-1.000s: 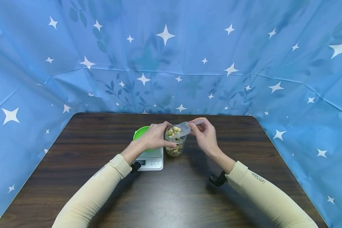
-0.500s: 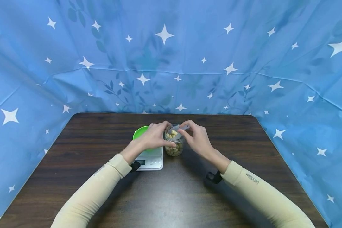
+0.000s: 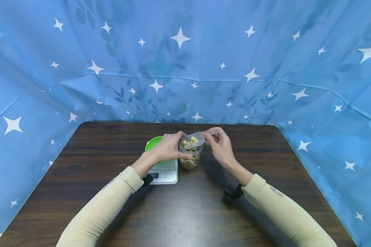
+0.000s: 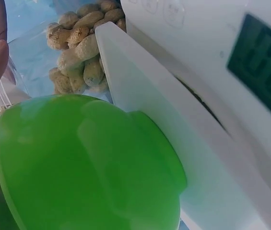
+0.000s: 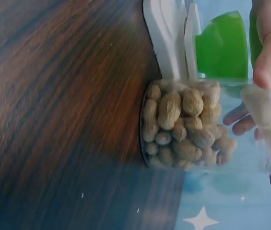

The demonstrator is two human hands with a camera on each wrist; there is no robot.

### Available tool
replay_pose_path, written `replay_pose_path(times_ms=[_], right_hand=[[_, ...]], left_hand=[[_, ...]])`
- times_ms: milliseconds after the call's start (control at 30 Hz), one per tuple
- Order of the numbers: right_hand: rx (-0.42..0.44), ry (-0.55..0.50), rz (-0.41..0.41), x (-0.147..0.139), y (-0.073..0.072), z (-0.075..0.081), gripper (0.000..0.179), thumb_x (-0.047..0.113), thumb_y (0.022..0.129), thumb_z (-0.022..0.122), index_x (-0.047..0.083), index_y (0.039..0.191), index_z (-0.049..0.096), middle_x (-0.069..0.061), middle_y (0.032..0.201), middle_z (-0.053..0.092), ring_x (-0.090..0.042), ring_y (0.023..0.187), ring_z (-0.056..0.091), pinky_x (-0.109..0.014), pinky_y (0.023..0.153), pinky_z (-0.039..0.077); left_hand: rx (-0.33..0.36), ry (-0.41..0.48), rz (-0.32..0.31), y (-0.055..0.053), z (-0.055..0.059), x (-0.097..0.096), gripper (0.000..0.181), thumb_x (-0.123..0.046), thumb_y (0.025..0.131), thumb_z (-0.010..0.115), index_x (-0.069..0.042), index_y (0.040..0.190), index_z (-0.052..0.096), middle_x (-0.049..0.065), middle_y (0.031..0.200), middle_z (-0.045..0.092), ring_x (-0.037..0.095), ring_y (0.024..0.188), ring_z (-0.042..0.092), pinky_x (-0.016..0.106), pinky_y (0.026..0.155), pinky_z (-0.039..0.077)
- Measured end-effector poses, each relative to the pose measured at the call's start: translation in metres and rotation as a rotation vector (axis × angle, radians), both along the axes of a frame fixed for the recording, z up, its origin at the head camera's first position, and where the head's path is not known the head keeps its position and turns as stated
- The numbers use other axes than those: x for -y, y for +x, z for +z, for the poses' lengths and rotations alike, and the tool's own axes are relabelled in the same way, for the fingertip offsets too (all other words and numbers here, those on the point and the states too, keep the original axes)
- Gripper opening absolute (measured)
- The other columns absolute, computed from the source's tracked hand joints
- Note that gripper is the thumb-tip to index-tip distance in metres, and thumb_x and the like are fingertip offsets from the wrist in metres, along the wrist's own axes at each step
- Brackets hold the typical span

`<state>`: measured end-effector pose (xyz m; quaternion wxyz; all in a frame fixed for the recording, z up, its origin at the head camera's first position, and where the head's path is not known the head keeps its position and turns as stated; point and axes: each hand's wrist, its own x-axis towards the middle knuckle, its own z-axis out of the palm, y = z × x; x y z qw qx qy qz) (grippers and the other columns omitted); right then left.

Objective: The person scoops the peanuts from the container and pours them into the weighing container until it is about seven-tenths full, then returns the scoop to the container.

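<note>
A clear jar (image 3: 190, 164), partly filled with unshelled peanuts (image 5: 188, 124), stands upright on the table. My left hand (image 3: 168, 148) holds it near the rim, thumb in front and fingers behind. Between the thumb and fingers of my right hand (image 3: 222, 148) is the handle of a translucent scoop (image 3: 201, 138). The scoop's tilted bowl lies over the jar's mouth, with several peanuts showing in or behind it. In the right wrist view, the scoop's pale bowl shows through the jar wall just inside the rim.
Left of the jar, a white kitchen scale (image 3: 170, 176) carries a green bowl (image 4: 87, 163), partly hidden by my left forearm and hand. The scale's display (image 4: 265, 67) faces the near side. A blue star-patterned curtain (image 3: 185, 68) hangs behind the dark wooden table (image 3: 185, 212).
The right hand dipped leftward and down, lowering the scoop into the jar, then came back up and right, raising it to the mouth. The left hand keeps its hold on the jar.
</note>
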<state>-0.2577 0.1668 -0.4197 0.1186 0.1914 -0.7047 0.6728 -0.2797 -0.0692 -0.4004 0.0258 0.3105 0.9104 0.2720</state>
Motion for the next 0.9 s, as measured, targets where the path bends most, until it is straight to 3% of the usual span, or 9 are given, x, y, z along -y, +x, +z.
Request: replay_pose_path(times_ms=[300,633,900], right_hand=[[0.053,-0.186,-0.054,-0.0002,0.0019,-0.0053,0.026,0.006,0.106,0.057,-0.012,0.122,0.049,-0.03,0.123,0.061,-0.019,0.109,0.068,-0.036,0.088,0.056],[0.126,-0.279,-0.093,0.0035,0.0031,-0.0084,0.02,0.01,0.108,0.053,-0.006,0.12,0.05,-0.024,0.121,0.063,-0.017,0.104,0.07,-0.032,0.085,0.058],[0.128,-0.344,-0.08,0.0018,0.0038,-0.0092,0.017,0.014,0.109,0.052,-0.002,0.116,0.052,-0.014,0.116,0.068,-0.018,0.105,0.069,-0.032,0.087,0.057]], left_hand=[[-0.012,-0.041,0.006,0.0011,-0.0009,-0.0012,0.089,-0.055,0.08,0.084,-0.005,0.146,0.051,0.003,0.12,0.068,0.022,0.107,0.065,0.05,0.104,0.039],[-0.018,-0.047,0.002,0.0033,-0.0012,0.0,0.092,-0.056,0.082,0.082,-0.006,0.151,0.047,0.005,0.131,0.064,0.024,0.115,0.062,0.051,0.105,0.037],[-0.006,-0.066,0.001,0.0039,0.0006,-0.0002,0.099,-0.057,0.083,0.08,-0.006,0.157,0.039,0.01,0.147,0.055,0.03,0.129,0.055,0.053,0.109,0.033]])
